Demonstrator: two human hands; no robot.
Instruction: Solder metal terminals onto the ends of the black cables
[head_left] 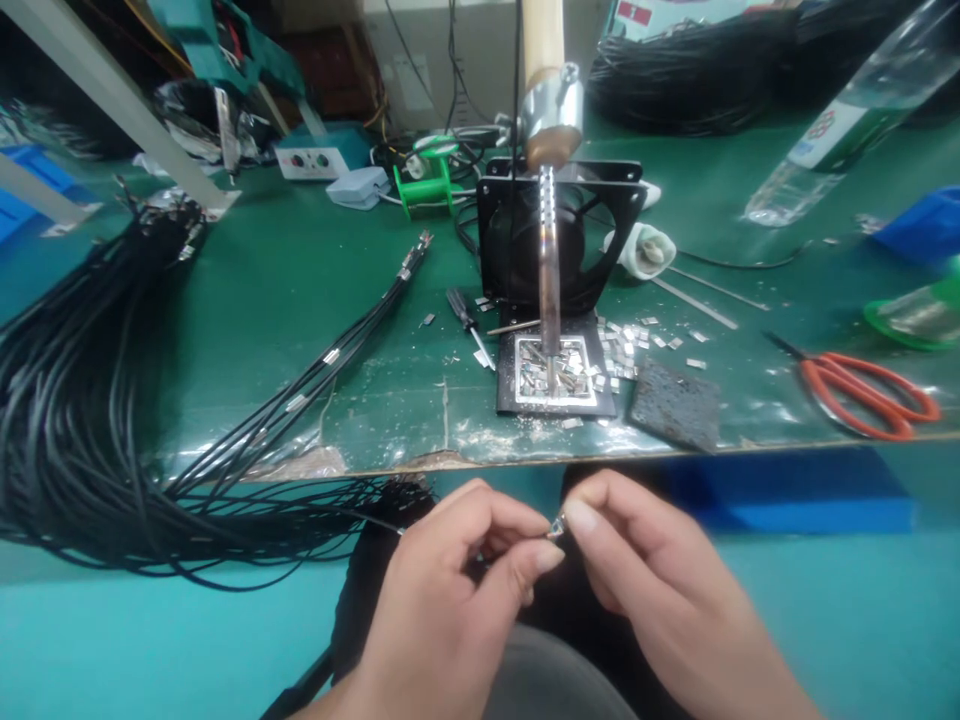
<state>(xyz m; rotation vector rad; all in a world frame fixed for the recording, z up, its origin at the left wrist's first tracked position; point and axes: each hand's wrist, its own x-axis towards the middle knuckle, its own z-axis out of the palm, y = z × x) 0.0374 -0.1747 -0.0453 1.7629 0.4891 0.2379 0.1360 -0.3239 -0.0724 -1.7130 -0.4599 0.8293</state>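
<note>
My left hand point(476, 575) pinches the end of a black cable point(379, 522) between thumb and forefinger, just below the table's front edge. Against that cable end my right hand point(637, 565) holds a tiny shiny metal connector point(556, 527), gripped by thumb and forefinger. The two sets of fingertips almost meet, so the exact join is hidden. From my left hand the cable runs left towards a thick bundle of black cables point(75, 400) that hangs over the edge. Several separate cables point(352, 345) with metal ends lie on the green table.
A soldering iron point(550, 250) points down over a tray of small metal pieces point(517, 375). Behind it stands a black fan point(495, 240). Nearby are a screwdriver point(461, 310), loose metal pieces point(619, 345), a dark sponge point(675, 405), orange-handled scissors point(862, 390) and a plastic bottle point(832, 140).
</note>
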